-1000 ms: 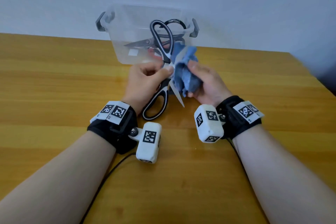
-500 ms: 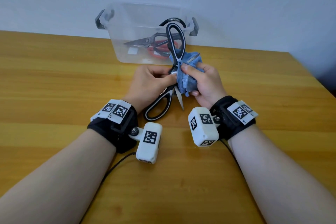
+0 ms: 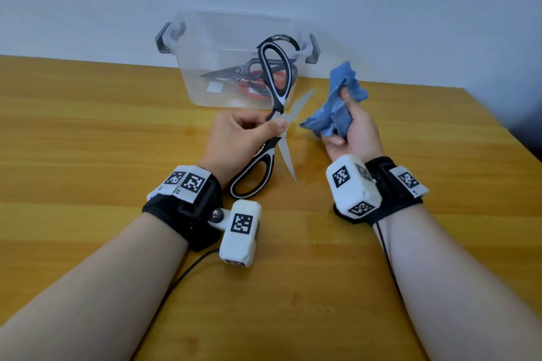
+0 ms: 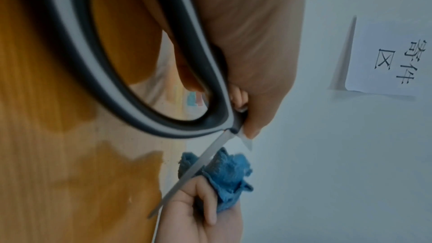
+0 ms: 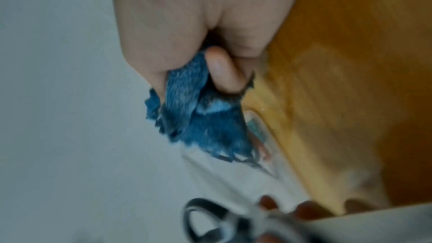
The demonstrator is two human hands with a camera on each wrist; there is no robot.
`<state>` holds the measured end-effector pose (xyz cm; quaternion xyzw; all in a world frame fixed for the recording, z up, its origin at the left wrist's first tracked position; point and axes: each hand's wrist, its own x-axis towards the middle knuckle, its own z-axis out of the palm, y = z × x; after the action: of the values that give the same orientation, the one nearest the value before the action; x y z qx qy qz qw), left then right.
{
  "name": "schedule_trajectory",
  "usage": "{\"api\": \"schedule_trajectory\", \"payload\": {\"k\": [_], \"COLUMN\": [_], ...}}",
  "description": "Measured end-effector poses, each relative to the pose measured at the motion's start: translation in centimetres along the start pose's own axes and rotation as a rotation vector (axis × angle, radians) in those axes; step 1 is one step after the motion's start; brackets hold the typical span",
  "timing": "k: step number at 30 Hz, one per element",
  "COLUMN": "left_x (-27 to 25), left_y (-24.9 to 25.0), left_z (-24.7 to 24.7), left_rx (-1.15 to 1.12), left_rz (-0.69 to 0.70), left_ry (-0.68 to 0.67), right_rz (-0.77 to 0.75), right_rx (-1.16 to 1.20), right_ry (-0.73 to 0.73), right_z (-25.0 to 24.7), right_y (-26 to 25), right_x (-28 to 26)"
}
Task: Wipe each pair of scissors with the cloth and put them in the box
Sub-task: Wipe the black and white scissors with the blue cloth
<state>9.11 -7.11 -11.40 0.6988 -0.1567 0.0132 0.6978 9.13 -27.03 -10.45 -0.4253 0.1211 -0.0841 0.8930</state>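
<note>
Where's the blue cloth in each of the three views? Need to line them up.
Head: blue cloth right of centre, bunched in the right hand, beside the open black-and-white scissors.
Left wrist: cloth low centre, behind a scissor blade.
Right wrist: cloth centre, below the fingers.
Shared landmark: the wooden table, in all three.

Black-and-white scissors (image 3: 274,114): blades splayed wide, gripped at the pivot, one handle loop above the grip, the other below it. Blue cloth (image 3: 337,102): crumpled, bunched in the grip, apart from the blades. Clear box (image 3: 190,79) beyond the grip holds other scissors (image 3: 249,76).
</note>
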Motion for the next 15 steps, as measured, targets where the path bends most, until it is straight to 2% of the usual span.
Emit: {"api": "schedule_trajectory", "payload": {"k": [3, 7, 11, 15], "left_x": [0.3, 0.3, 0.5, 0.6], "left_y": [-0.3, 0.2, -0.1, -0.4], "left_z": [0.1, 0.1, 0.0, -0.2], "left_rx": [-0.035, -0.072, -0.045, -0.015], "left_rz": [0.054, 0.101, 0.128, 0.153], "left_ry": [0.094, 0.152, 0.181, 0.207], "right_rz": [0.062, 0.02, 0.015, -0.066], "right_rx": [-0.283, -0.621, -0.795, -0.919], "right_ry": [-0.161, -0.34, -0.415, -0.484], "right_z": [0.9, 2.0, 2.3, 2.1], "right_y": [0.7, 1.5, 1.9, 2.2], "right_x": [-1.1, -1.9, -1.8, -1.6]}}
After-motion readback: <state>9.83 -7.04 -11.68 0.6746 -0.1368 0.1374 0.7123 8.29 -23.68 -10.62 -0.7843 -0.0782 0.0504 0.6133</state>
